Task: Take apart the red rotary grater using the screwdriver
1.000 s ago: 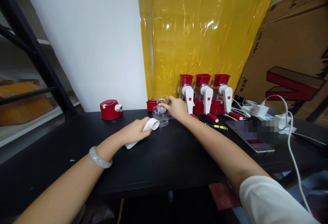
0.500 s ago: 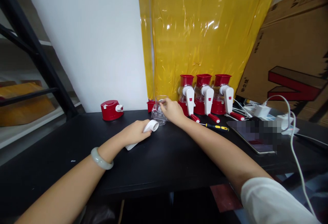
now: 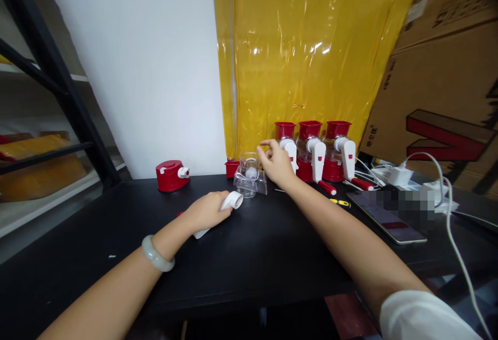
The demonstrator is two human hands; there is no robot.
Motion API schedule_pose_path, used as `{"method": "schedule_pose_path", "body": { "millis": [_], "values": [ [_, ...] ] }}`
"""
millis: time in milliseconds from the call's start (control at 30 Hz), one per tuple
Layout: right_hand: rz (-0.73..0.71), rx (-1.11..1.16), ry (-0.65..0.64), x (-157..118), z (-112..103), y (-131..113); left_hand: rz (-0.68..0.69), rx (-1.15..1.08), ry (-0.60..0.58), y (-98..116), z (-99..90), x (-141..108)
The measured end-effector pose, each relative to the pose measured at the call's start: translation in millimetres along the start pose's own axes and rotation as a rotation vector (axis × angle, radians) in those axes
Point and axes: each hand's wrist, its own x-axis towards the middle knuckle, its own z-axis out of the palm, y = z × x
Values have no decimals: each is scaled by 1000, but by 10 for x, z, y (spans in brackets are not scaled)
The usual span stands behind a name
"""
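My left hand (image 3: 208,210) is closed around a white crank handle (image 3: 233,200) low over the table; its round hollow end points right, and a bit of red shows behind my wrist. My right hand (image 3: 277,163) is raised just right of a clear plastic grater body (image 3: 249,178), apart from it, with its fingers spread and nothing in them. The clear body stands on the table with a white part inside. Behind it sits a small red hopper (image 3: 231,168), partly hidden. A red round base (image 3: 171,175) with a white side knob stands farther left.
Several assembled red and white rotary graters (image 3: 317,153) stand in a row at the back right. A yellow and black screwdriver (image 3: 341,203), a tablet (image 3: 389,215) and white chargers with cables (image 3: 400,175) lie on the right. A cardboard box (image 3: 439,86) leans behind them.
My right hand has let go of the clear grater body and moved up and right of it. My left hand keeps the crank handle nearly in place. The view has tilted slightly.
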Motion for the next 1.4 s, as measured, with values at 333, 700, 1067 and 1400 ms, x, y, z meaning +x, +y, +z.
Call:
{"method": "schedule_pose_path", "body": {
  "millis": [333,700,1067,1400],
  "values": [
    [52,-241,37,-884,-1133,498,-98,55,4,69,-77,-51],
    [78,-782,-475,-1340,-1391,1001,-36,-81,-8,-16,20,-14],
    [66,-1150,-483,-1326,-1362,850,-49,-107,0,-44,33,-13],
    [-73,-605,-284,-1341,-1413,514,-53,-103,32,-70,-37,-14]
  ]
}}
